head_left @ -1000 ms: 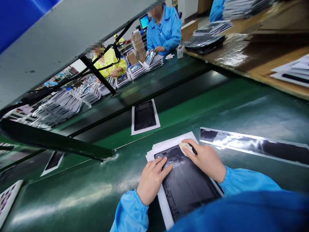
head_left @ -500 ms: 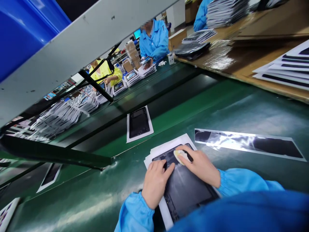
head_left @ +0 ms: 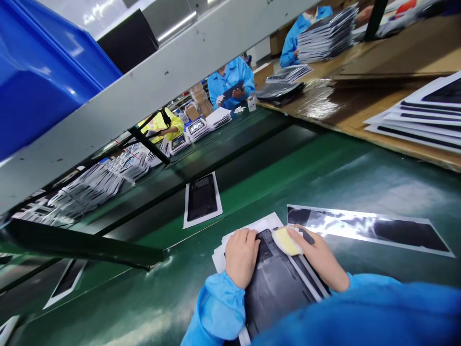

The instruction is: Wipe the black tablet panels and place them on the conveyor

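A dark tablet-like panel (head_left: 277,288) lies tilted on white sheets (head_left: 268,223) on the green work surface, close to my body. My left hand (head_left: 242,257) is pressed on its upper left corner, fingers together along the edge. In my right hand (head_left: 317,252) is a yellow and white pad (head_left: 288,240), at the panel's upper right corner. A small dark object also shows between the fingers of that hand; I cannot make out what it is. My sleeve covers the panel's lower end.
A clear-windowed strip (head_left: 370,228) lies at right. Another dark panel (head_left: 202,197) rests beyond the seam. Stacked sheets (head_left: 421,113) sit on a cardboard-covered table. A grey beam (head_left: 144,62), green strut (head_left: 82,242) and blue bin (head_left: 46,67) stand at left. People work farther back.
My right hand has moved right with the pad, now at the panel's corner. My left hand has shifted up and right onto the panel's edge. A person farther back now holds up a dark panel.
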Action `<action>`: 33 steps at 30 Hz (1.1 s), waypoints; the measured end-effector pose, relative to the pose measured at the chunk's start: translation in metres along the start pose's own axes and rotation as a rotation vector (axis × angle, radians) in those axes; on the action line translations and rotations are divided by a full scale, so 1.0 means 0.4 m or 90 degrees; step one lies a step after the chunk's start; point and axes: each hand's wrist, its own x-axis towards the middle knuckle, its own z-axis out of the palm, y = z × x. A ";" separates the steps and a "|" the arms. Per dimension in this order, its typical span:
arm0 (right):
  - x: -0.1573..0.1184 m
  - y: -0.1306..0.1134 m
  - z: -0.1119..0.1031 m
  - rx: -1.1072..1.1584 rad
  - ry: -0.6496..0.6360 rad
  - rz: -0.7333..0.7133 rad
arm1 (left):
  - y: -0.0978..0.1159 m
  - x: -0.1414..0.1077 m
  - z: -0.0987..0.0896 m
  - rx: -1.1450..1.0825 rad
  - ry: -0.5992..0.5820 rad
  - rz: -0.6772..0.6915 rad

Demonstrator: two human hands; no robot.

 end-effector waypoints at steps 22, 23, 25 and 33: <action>-0.012 0.075 0.017 -0.093 -0.147 -0.153 | -0.060 -0.011 0.006 0.007 -0.071 -0.088; -0.009 0.079 0.016 -0.095 -0.148 -0.157 | -0.064 -0.016 0.018 0.011 -0.064 -0.085; -0.006 0.084 0.016 -0.096 -0.149 -0.165 | -0.071 -0.026 0.047 0.023 -0.043 -0.083; 0.004 0.088 0.021 -0.085 -0.140 -0.180 | -0.113 -0.042 0.145 0.008 0.075 -0.043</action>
